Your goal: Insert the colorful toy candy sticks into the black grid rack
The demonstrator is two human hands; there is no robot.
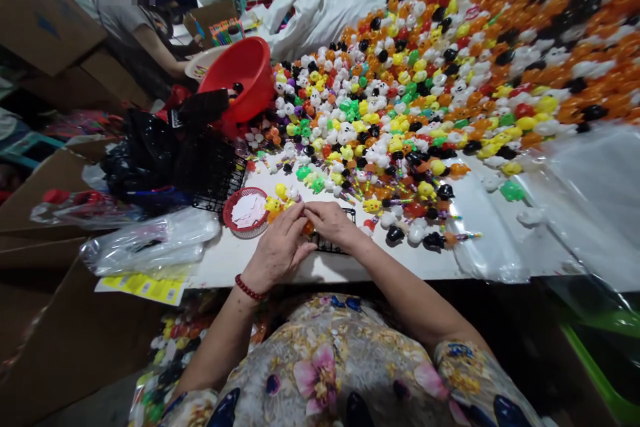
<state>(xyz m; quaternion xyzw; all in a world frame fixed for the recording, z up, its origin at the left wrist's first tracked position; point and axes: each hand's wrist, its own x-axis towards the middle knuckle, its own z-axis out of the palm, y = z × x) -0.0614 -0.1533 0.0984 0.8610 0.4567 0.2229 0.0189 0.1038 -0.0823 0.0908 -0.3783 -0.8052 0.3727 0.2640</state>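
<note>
Pinching a tiny orange toy piece (pixel 307 227) between the fingertips of both the left hand (pixel 277 250) and right hand (pixel 331 221), right at the near table edge (pixel 260 267), it could easily get dropped onto the lap if the grip is loosened. The huge toy pile (pixel 400 100) sits just beside, so a loose piece would probably be lost or knocked around.

Small orange toy piece (pixel 308 227) pinched between both hands' fingertips, mostly hidden, low over white table edge.
</note>
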